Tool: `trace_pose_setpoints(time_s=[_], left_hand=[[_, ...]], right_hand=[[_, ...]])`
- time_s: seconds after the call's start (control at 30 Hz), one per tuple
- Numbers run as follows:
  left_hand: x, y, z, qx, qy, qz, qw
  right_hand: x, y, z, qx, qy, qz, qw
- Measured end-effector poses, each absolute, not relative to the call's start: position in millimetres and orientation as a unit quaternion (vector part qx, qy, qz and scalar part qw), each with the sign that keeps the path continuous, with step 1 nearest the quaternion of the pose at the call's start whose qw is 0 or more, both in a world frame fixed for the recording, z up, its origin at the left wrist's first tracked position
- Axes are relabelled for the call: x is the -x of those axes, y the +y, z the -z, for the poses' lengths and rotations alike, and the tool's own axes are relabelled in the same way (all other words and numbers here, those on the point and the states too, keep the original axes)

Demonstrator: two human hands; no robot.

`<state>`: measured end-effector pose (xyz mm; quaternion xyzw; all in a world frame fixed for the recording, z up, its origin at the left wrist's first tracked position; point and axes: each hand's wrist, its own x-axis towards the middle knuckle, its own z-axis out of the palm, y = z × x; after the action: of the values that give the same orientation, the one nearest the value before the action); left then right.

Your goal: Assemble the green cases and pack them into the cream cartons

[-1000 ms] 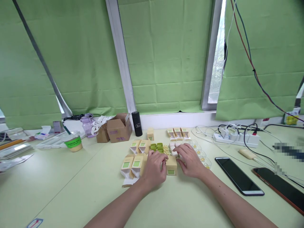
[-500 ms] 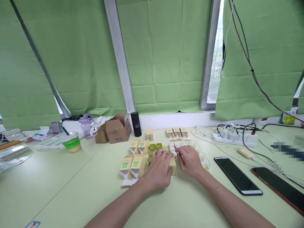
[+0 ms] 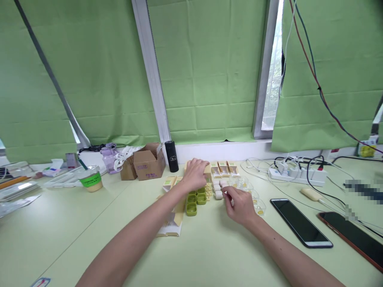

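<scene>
My left hand (image 3: 196,174) reaches to the back of the group and grips a small tan cardboard box (image 3: 207,170), its fingers over the top. My right hand (image 3: 240,204) is closed in a pinch beside small whitish cylinders (image 3: 218,194); whatever the fingertips hold is hidden. Green square cups (image 3: 191,209) stand in rows below my left wrist. Small yellow pieces (image 3: 208,193) lie between the cups and the cylinders. Clear plastic containers with yellow bits (image 3: 259,207) sit right of my right hand. Opened cardboard boxes (image 3: 178,213) are partly covered by my left forearm.
Three opened small boxes (image 3: 223,169) lie at the back. A black bottle (image 3: 171,156) and a brown carton (image 3: 149,161) stand behind on the left, a drink cup (image 3: 90,178) farther left. On the right are two phones (image 3: 301,222) and a power strip (image 3: 296,175) with cables.
My left hand has moved away from me, carrying the small box from in front of the cups to the back. The green cups are now uncovered. My right hand has barely moved.
</scene>
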<state>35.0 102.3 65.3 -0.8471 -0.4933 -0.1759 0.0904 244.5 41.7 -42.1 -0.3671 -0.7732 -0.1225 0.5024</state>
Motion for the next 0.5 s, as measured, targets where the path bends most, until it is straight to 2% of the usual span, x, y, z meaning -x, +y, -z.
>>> trace_pose_setpoints(time_s=[0.17, 0.5], left_hand=[[-37, 166, -73, 0.822, -0.542, 0.137, 0.109], [-41, 217, -29, 0.799, -0.585, 0.029, 0.135]], right_hand=[[-236, 34, 45, 0.330, -0.803, 0.112, 0.484], [-220, 20, 49, 0.278, -0.838, 0.096, 0.459]])
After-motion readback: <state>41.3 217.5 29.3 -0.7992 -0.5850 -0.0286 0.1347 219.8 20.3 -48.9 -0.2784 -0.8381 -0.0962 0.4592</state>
